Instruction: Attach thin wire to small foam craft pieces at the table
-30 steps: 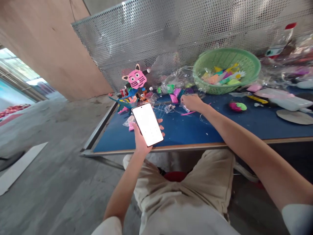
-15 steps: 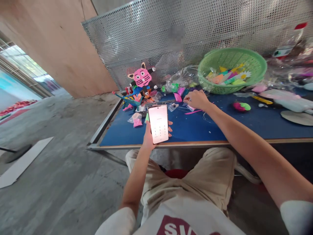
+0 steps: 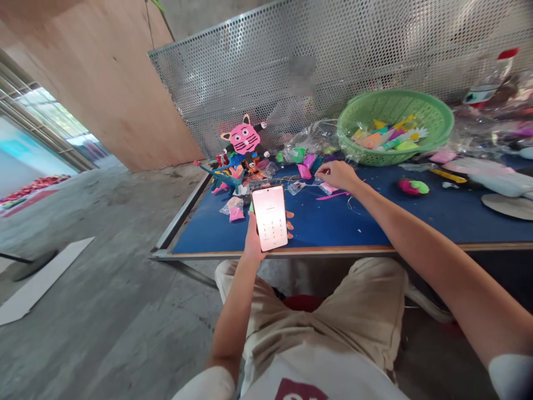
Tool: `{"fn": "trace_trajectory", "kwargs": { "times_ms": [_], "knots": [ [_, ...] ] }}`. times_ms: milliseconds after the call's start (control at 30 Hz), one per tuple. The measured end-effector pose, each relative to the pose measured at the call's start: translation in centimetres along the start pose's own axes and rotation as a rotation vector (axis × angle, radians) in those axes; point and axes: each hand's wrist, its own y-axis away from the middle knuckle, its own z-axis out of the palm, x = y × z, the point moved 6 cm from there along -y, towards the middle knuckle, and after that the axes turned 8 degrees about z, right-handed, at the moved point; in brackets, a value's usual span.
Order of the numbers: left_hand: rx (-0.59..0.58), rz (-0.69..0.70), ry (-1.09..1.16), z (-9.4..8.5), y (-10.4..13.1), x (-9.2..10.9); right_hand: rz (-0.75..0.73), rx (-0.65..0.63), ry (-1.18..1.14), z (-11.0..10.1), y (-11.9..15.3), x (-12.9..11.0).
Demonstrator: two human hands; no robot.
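Observation:
My left hand [image 3: 252,238] is wrapped round a smartphone [image 3: 270,219], held upright above the table's front edge. Its lit screen faces me and shows a number keypad. My right hand [image 3: 339,175] reaches over the table with thumb and fingers pinched together. Whatever lies between those fingertips is too small to make out. Just left of them is a pink clay packet [image 3: 304,171], and below the hand lies a thin pink strip [image 3: 333,196]. Fine clear thread or wire runs across the tabletop near both. A second pink packet [image 3: 236,214] lies left of the phone.
Behind my right hand stands a green basket [image 3: 445,125] with colourful pieces inside. A pink cat-faced figure [image 3: 245,139] stands at the back left among clay shapes. A red-and-green lump [image 3: 413,186], a yellow-handled tool [image 3: 448,172] and a bottle [image 3: 485,91] are to the right.
The view has tilted slightly, so everything sits a little lower in it. The phone stays in my left hand, and my right hand keeps nearly the same place over the table.

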Motion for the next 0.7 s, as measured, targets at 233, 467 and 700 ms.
{"fn": "trace_trajectory", "kwargs": {
  "times_ms": [233, 467, 700],
  "knots": [
    [0.041, 0.004, 0.019, 0.22, 0.04, 0.19, 0.014, -0.015, -0.06, 0.0, -0.05, 0.18],
    [0.079, 0.025, 0.035, 0.32, -0.16, 0.26, 0.013, -0.009, -0.102, 0.25, -0.24, 0.42],
    [0.144, 0.036, 0.047, 0.04, -0.21, 0.35, 0.013, -0.017, -0.131, 0.28, -0.27, 0.48]
  ]
}}
